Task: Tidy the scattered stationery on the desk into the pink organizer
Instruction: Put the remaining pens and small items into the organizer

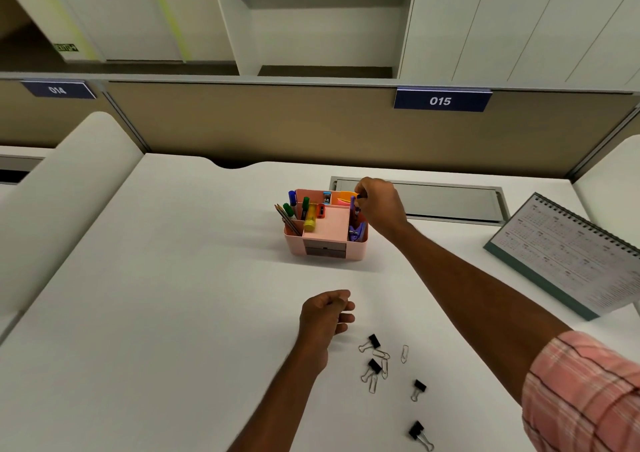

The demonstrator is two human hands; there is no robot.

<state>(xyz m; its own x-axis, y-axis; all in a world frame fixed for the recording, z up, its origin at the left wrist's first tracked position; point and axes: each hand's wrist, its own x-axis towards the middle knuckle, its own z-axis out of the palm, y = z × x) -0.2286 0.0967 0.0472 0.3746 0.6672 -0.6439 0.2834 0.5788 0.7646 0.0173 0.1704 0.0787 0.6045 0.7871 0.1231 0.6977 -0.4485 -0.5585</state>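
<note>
The pink organizer (323, 244) stands mid-desk, holding markers, pencils, a yellow highlighter and sticky notes. My right hand (379, 206) reaches over its right rear compartment, fingers pinched on a purple pen (354, 206) standing upright in that compartment. My left hand (325, 316) hovers over the desk nearer me, fingers loosely curled and holding nothing. To its right lie several black binder clips (374, 341) and silver paper clips (404, 353), scattered on the white desk (173, 313).
A spiral desk calendar (568, 254) lies at the right edge. A grey cable-tray lid (450, 202) sits behind the organizer. A beige partition with the blue label 015 (441, 100) closes off the back of the desk.
</note>
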